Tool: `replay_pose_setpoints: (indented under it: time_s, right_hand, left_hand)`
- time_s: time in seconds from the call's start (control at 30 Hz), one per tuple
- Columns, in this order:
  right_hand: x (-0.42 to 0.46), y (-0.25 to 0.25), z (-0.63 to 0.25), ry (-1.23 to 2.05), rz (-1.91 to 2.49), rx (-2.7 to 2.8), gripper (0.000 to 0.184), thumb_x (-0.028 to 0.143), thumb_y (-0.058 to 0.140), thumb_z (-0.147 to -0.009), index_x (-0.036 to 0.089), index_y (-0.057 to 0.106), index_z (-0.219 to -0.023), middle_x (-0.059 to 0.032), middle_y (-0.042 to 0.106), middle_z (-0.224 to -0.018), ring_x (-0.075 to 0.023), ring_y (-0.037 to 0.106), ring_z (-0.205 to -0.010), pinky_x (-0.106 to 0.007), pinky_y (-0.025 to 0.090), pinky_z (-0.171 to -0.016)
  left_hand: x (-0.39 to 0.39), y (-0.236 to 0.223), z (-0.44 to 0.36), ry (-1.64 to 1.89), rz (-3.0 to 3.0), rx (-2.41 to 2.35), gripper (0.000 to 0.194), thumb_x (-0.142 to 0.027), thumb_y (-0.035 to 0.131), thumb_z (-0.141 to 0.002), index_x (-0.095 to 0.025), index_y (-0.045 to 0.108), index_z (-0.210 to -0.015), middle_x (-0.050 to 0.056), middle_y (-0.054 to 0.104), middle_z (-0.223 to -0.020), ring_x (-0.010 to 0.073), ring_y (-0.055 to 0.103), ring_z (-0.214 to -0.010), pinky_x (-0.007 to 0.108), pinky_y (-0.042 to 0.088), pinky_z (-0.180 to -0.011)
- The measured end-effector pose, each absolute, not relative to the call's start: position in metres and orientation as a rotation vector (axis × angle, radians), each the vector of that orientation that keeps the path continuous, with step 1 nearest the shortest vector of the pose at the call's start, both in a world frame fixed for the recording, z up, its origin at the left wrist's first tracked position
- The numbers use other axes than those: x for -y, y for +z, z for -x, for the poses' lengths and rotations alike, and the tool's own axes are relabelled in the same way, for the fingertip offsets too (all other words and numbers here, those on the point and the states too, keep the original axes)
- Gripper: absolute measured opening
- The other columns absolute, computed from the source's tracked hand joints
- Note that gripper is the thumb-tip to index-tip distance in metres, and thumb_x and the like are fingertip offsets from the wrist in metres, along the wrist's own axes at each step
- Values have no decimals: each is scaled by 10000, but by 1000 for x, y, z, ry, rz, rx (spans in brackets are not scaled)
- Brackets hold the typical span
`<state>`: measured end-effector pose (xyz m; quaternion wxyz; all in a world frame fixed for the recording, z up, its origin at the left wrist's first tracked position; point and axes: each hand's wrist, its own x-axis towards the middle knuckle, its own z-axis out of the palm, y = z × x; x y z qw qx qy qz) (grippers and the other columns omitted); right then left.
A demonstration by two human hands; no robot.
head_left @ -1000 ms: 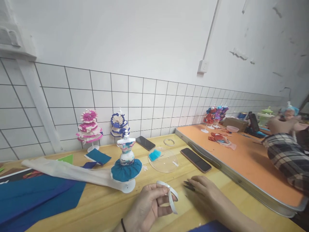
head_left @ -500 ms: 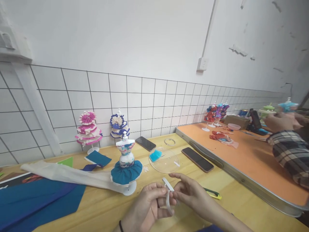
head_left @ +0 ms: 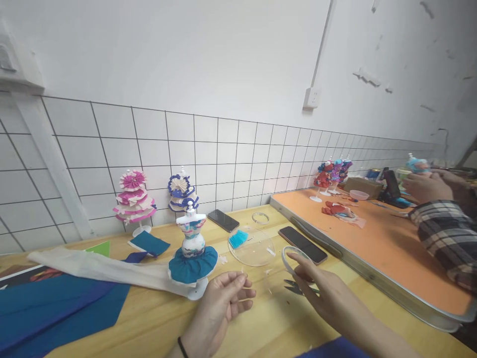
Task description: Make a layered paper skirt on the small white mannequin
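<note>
My left hand (head_left: 225, 301) is raised over the table with thumb and index fingertips nearly together; what they pinch, if anything, is too small to make out. My right hand (head_left: 328, 291) has its fingers on a thin white ring, like a roll of tape (head_left: 284, 257). Beneath that hand, dark-bladed scissors (head_left: 293, 287) lie on the wood, their handles mostly hidden. Just beyond my left hand stands a small white dress form (head_left: 194, 243) wearing a gathered teal skirt (head_left: 194, 263). A clear round disc (head_left: 257, 256) carries a pleated bright-blue piece (head_left: 237, 239).
Two phones (head_left: 223, 220) (head_left: 302, 243) and another ring (head_left: 260, 218) lie behind. Teal fabric (head_left: 63, 308) and a pale cloth strip (head_left: 97, 268) cover the left side. Two dressed forms (head_left: 134, 201) (head_left: 181, 194) stand by the wall. On the right, another person's hands (head_left: 428, 188) work above an orange board (head_left: 372, 238).
My hands have moved apart, and the white strip between them is out of sight. The white ring now shows at my right hand, and the scissor blades are uncovered.
</note>
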<state>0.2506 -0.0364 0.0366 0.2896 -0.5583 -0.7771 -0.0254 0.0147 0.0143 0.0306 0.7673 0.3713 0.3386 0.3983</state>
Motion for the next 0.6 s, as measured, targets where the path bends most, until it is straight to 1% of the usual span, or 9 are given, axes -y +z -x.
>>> replay_pose_setpoints:
  time_s: [0.07, 0.2, 0.27, 0.3, 0.37, 0.4, 0.47, 0.53, 0.6]
  right_hand:
    - [36, 36, -257, -124, 1508, 2022, 388, 226, 349, -919, 218, 290, -1302, -30, 621, -746, -151, 581, -606, -275, 479, -598]
    - [36, 42, -260, -171, 1534, 1942, 386, 268, 372, -920, 214, 322, -1299, -51, 633, -788, -155, 597, -636, -266, 486, -595]
    - [34, 45, -257, -195, 1514, 1913, 390, 274, 376, -919, 213, 331, -1301, -52, 635, -800, -150, 597, -639, -259, 487, -596]
    - [33, 47, -256, -202, 1501, 1899, 388, 279, 377, -918, 211, 338, -1298, -48, 631, -793, -146, 593, -631, -256, 488, -594]
    - [31, 50, -251, -193, 1480, 1879, 385, 292, 379, -916, 203, 353, -1290, -35, 615, -770, -138, 582, -613, -247, 489, -583]
    - [29, 51, -249, -182, 1471, 1871, 380, 299, 377, -916, 200, 363, -1283, -31, 605, -762, -135, 577, -610, -242, 489, -573]
    - [25, 52, -244, -150, 1455, 1856, 370, 306, 374, -917, 194, 379, -1269, -28, 586, -757, -133, 571, -614, -229, 489, -551]
    - [21, 50, -240, -112, 1435, 1846, 358, 301, 377, -917, 192, 383, -1258, -26, 571, -752, -131, 563, -613, -223, 488, -538]
    - [16, 44, -238, -83, 1414, 1843, 349, 285, 381, -917, 193, 377, -1254, -25, 564, -752, -131, 557, -612, -233, 493, -555]
  left_hand:
    - [-16, 26, -16, 832, -963, -795, 266, -367, 676, -702, -124, 602, -779, 56, 622, -788, 140, 627, -723, 245, 501, -646]
    - [-21, 12, -20, 779, -1129, -856, 436, -520, 644, -647, -110, 619, -792, 88, 623, -822, 154, 609, -705, 259, 496, -595]
    - [-24, 5, -22, 752, -1214, -905, 484, -576, 561, -678, -111, 614, -801, 91, 626, -819, 145, 598, -649, 259, 480, -551]
    - [-25, 3, -22, 738, -1269, -940, 489, -583, 515, -703, -111, 609, -786, 84, 625, -777, 139, 580, -595, 255, 458, -511]
    - [-26, 0, -22, 719, -1409, -1024, 460, -550, 453, -753, -117, 595, -694, 46, 587, -633, 128, 518, -491, 248, 392, -453]
    - [-26, 0, -21, 720, -1494, -1064, 439, -518, 444, -771, -127, 580, -624, 24, 547, -570, 129, 491, -475, 252, 368, -456]
    - [-25, 2, -18, 748, -1684, -1125, 408, -436, 447, -800, -147, 558, -534, 6, 493, -546, 150, 488, -546, 278, 367, -540]
    - [-24, 4, -14, 787, -1846, -1155, 352, -339, 445, -826, -158, 605, -569, 17, 504, -621, 182, 497, -689, 308, 363, -676]
    - [-23, 4, -11, 763, -2030, -1201, 290, -220, 403, -850, -179, 681, -778, 39, 543, -740, 202, 490, -808, 325, 345, -766]
